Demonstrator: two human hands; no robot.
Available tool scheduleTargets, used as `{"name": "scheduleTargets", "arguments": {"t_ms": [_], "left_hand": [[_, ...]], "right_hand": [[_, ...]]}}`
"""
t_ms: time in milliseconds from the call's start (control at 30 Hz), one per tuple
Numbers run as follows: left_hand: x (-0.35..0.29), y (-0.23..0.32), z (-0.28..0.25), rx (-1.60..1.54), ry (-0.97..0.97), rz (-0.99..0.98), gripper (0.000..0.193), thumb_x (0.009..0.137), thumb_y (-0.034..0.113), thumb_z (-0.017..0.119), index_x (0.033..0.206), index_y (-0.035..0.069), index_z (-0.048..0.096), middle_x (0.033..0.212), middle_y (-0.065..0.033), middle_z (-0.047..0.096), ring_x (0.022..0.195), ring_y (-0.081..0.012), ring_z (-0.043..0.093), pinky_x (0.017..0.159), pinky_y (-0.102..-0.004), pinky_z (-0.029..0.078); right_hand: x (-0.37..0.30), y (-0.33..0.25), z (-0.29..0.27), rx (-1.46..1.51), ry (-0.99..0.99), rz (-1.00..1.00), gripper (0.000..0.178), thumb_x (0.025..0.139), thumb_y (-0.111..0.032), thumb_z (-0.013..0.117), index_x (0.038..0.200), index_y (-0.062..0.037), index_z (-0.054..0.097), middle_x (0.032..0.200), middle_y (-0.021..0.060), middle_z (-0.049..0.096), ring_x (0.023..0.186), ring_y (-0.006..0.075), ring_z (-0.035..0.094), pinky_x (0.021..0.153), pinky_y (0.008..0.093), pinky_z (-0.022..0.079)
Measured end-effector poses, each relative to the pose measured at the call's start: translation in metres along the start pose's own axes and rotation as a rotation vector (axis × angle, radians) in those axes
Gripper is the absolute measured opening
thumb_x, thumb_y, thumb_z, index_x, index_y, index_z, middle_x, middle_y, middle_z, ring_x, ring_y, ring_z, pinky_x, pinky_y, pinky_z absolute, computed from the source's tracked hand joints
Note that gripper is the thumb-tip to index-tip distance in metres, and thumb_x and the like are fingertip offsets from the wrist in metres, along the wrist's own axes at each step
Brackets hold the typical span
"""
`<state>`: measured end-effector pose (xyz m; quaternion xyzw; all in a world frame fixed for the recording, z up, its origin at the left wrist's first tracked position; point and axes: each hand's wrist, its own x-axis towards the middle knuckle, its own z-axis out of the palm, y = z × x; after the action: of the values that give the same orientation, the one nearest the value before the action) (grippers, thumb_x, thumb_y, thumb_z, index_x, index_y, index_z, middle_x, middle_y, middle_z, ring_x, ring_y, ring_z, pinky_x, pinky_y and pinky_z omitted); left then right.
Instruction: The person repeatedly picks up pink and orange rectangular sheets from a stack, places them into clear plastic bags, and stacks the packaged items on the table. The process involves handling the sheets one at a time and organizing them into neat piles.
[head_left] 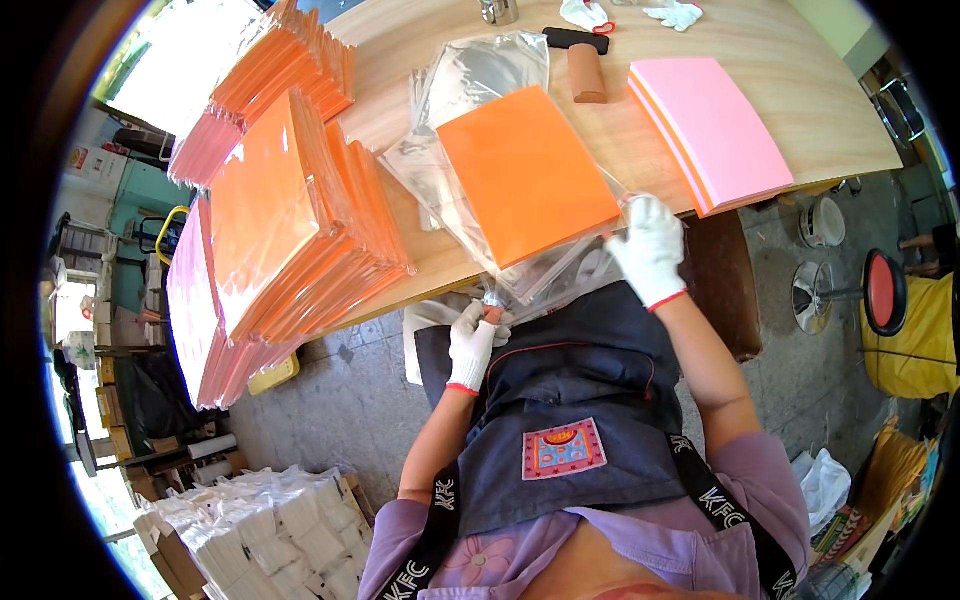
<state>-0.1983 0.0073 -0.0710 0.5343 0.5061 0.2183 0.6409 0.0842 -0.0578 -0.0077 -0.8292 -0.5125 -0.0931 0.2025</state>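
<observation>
A stack of orange paper lies at the table's front edge, over or inside a clear plastic bag whose open-looking end hangs past the edge; I cannot tell which. My left hand, in a white glove with bare fingertips, pinches the bag's near left corner. At the paper's near right corner, my right hand, gloved too, has its fingers closed on the bag's right edge. More clear bags lie loosely under and beyond the orange paper.
Tall piles of bagged orange and pink paper stand at the left. On the right sits a pink and orange paper stack. Behind are a brown block, a black object, white gloves and a metal cup. A stool stands right.
</observation>
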Motion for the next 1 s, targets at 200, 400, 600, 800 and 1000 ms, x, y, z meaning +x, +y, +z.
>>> {"name": "scheduleTargets", "arguments": {"t_ms": [200,400,600,800,1000], "left_hand": [[0.001,0.009,0.008,-0.022,-0.013,-0.012,0.024,0.088,0.023,0.058,0.092,0.0,0.06,0.076,-0.0074,0.063,0.058,-0.012,0.058,0.052,-0.0228,0.049],[-0.006,0.017,0.0,0.009,-0.101,-0.084,0.026,0.09,0.025,0.053,0.093,0.001,0.061,0.075,-0.0067,0.063,0.061,-0.0108,0.059,0.056,-0.0218,0.049],[-0.007,0.013,-0.006,0.07,-0.129,-0.029,0.026,0.091,0.025,0.052,0.092,0.001,0.061,0.073,-0.0063,0.062,0.061,-0.011,0.06,0.057,-0.022,0.049],[-0.009,0.014,-0.01,0.043,-0.142,-0.07,0.025,0.091,0.024,0.052,0.092,0.001,0.06,0.077,-0.0051,0.063,0.062,-0.01,0.059,0.058,-0.0217,0.05],[-0.004,0.002,-0.013,-0.144,-0.188,-0.137,0.024,0.091,0.024,0.052,0.093,0.001,0.059,0.079,-0.0039,0.063,0.062,-0.0098,0.059,0.058,-0.022,0.051]], "right_hand": [[-0.023,0.056,0.011,0.695,-0.556,0.467,0.031,0.08,-0.035,0.061,0.088,-0.0061,0.057,0.075,0.0123,0.064,0.071,0.0277,0.06,0.065,0.0399,0.046],[-0.015,0.001,-0.003,0.286,0.077,-0.136,0.028,0.074,-0.017,0.064,0.099,-0.0076,0.054,0.098,0.0098,0.058,0.09,0.0301,0.055,0.075,0.0403,0.044],[0.033,-0.039,0.026,0.152,-0.283,-0.516,0.034,0.073,-0.024,0.064,0.105,-0.0134,0.057,0.114,0.0046,0.053,0.1,0.0225,0.052,0.08,0.0353,0.043],[-0.011,-0.076,0.024,0.129,-0.368,-0.681,0.02,0.076,-0.033,0.059,0.082,-0.0144,0.056,0.078,0.0045,0.062,0.074,0.0217,0.061,0.063,0.0351,0.048],[-0.053,-0.114,0.041,0.139,-0.413,-0.629,0.017,0.08,-0.029,0.055,0.079,-0.0121,0.054,0.061,0.0058,0.062,0.056,0.0212,0.063,0.046,0.0336,0.047]]}}
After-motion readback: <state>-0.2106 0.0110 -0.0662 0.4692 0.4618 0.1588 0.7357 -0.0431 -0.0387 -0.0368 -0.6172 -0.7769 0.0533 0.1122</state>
